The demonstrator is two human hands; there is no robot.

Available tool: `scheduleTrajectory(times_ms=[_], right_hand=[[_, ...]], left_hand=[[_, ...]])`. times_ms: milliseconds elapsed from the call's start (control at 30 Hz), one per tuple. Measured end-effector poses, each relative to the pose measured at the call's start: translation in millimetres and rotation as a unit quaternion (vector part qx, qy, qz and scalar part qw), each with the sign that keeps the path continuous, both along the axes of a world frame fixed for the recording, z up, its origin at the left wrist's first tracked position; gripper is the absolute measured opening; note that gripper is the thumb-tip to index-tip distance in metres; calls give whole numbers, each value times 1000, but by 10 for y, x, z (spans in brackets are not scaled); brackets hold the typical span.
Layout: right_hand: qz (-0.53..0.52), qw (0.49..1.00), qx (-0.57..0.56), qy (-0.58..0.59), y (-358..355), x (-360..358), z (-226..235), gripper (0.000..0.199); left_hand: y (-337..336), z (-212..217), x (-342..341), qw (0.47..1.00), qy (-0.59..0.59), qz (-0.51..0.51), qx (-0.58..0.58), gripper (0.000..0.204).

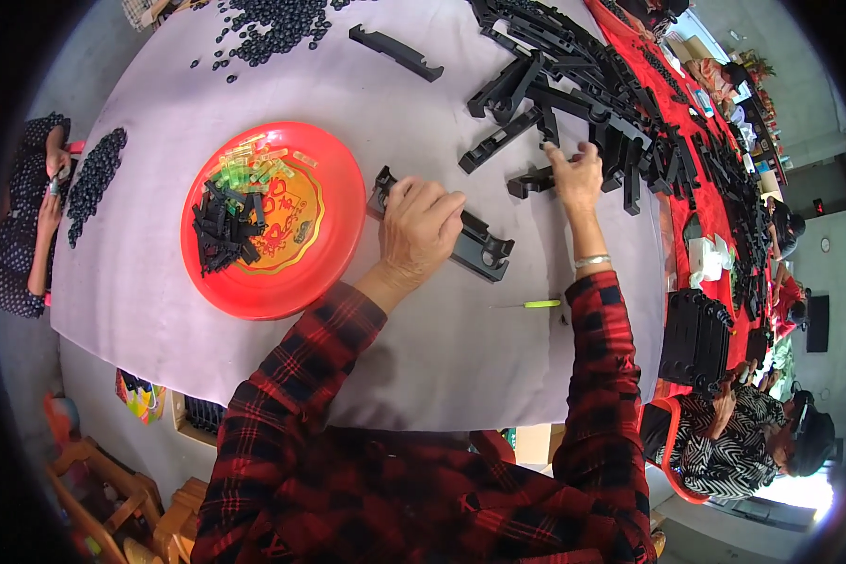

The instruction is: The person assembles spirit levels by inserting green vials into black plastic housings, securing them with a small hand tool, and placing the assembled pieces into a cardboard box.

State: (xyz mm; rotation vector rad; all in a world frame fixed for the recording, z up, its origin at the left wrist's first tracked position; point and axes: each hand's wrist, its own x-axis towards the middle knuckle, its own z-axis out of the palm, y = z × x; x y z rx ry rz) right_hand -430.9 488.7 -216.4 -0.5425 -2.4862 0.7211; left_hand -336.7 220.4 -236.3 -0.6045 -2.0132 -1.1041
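Observation:
My left hand rests closed over a long black plastic bracket lying on the grey table, just right of the red plate. My right hand reaches further back and grips the end of another black plastic part at the edge of a big pile of black plastic parts. Both sleeves are red and black plaid. A silver bracelet is on the right wrist.
A red plate holds small black pieces and green clips. A green-handled tool lies near my right forearm. Black beads lie at the back and at the left. Other people sit left and right. A black stack stands right.

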Motion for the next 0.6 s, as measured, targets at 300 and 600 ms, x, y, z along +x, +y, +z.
scheduleTrajectory(times_ms=[300, 600], right_hand=[[268, 924, -161, -223, -915, 462, 368, 34], [193, 972, 129, 35, -494, -373, 661, 52]], left_hand=[[-45, -29, 51, 999, -6, -21, 37, 21], [21, -6, 29, 1000, 2, -12, 24, 19]])
